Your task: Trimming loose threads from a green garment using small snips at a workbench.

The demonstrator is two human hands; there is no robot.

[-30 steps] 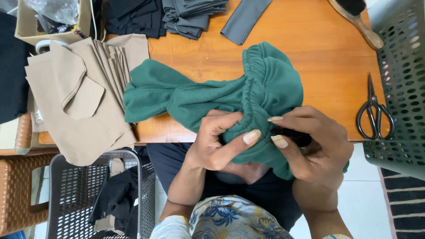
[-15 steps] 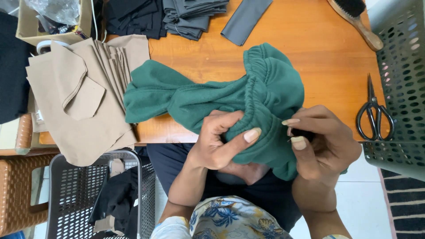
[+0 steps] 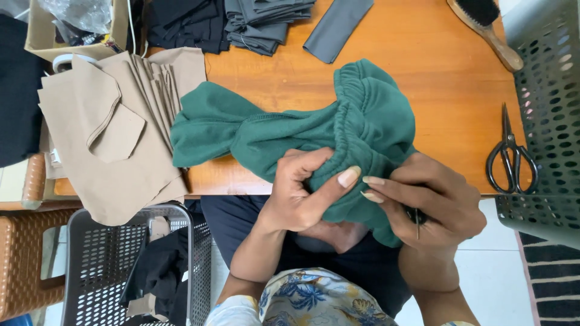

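Observation:
A green fleece garment with an elastic waistband lies bunched over the front edge of the wooden table. My left hand pinches the waistband fabric between thumb and fingers. My right hand touches the same spot with its fingertips and has a small dark tool tucked in its palm. Both hands meet just in front of the table edge, above my lap.
Beige cut fabric pieces lie at the left. Black and grey folded cloth stacks sit at the back. Black scissors and a brush lie at the right, beside a grey perforated basket. Another basket stands below left.
My right hand drew away slightly to the right half a second ago, then came back so its fingertips meet the left thumb on the waistband. The garment barely shifted.

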